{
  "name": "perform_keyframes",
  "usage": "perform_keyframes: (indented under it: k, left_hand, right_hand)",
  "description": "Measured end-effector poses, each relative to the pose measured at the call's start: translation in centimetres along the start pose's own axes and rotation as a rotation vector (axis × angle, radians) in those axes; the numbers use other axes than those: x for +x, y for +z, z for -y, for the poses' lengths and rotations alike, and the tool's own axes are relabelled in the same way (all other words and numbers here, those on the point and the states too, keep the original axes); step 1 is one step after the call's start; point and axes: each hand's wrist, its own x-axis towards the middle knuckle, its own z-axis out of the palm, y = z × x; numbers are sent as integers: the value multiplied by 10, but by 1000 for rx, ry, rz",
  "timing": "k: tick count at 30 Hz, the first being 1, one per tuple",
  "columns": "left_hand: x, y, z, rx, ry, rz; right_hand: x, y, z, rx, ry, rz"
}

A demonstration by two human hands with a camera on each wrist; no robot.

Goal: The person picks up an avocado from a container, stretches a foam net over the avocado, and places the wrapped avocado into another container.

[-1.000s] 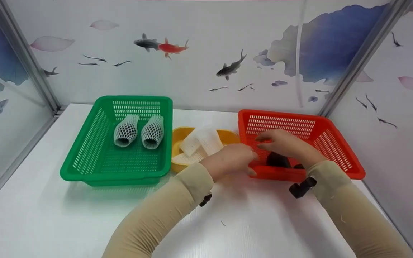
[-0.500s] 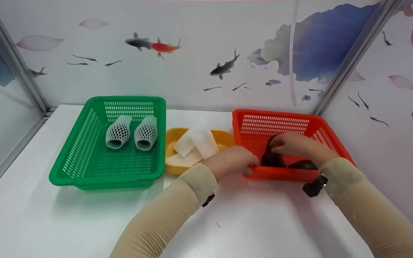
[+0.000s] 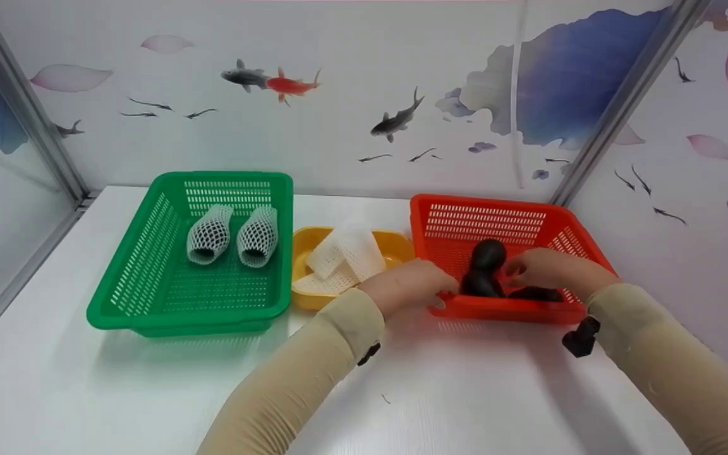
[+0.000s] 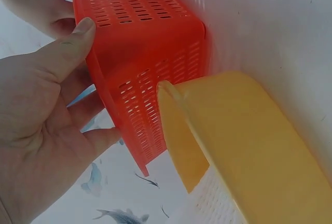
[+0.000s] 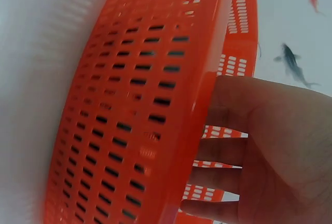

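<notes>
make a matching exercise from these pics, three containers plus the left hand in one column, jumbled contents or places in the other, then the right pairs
1. green basket
2. yellow bowl
3. red basket
4. left hand

A. contains loose white netting
B. at a basket's rim
C. contains two net-covered items
D. contains bare dark objects

Pairs: 1-C, 2-A, 3-D, 4-B
</notes>
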Motion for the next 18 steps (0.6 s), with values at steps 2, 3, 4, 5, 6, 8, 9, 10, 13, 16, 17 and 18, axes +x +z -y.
perform_keyframes:
  k: [2, 3, 4, 5, 6, 8, 9, 10, 13, 16, 17, 18]
  left_hand:
    - [-1, 1, 0, -70, -20, -4]
    - [-1, 1, 0, -92, -24, -7]
    - [-2, 1, 0, -110, -31, -9]
    - [-2, 1, 0, -108, -30, -11]
    - [-2, 1, 0, -116, -34, -11]
    - [-3, 1, 0, -135, -40, -14]
    - [-3, 1, 0, -125, -33, -13]
    - [-3, 0, 1, -134, -36, -14]
    - [-4, 0, 1, -124, -26, -13]
    - [-4, 0, 0, -142, -43, -13]
    - [-4, 0, 0, -174, -56, -12]
    - [-4, 0, 0, -219, -81, -12]
  right_hand:
    - [-2, 0, -5, 2, 9, 14]
    - [-3, -1, -7, 5, 16, 22]
    - [-3, -1, -9, 1, 17, 26]
    - [-4, -1, -11, 4, 21, 31]
    - [-4, -1, -12, 5, 25, 36]
    - [-5, 0, -13, 18, 42, 47]
    - [-5, 1, -13, 23, 48, 52]
    - [-5, 1, -13, 28, 57, 59]
    - [-4, 3, -13, 61, 86, 83]
    - [-3, 5, -14, 87, 112, 103]
    - [-2, 6, -15, 96, 122, 106]
    - [-2, 7, -16, 104, 132, 108]
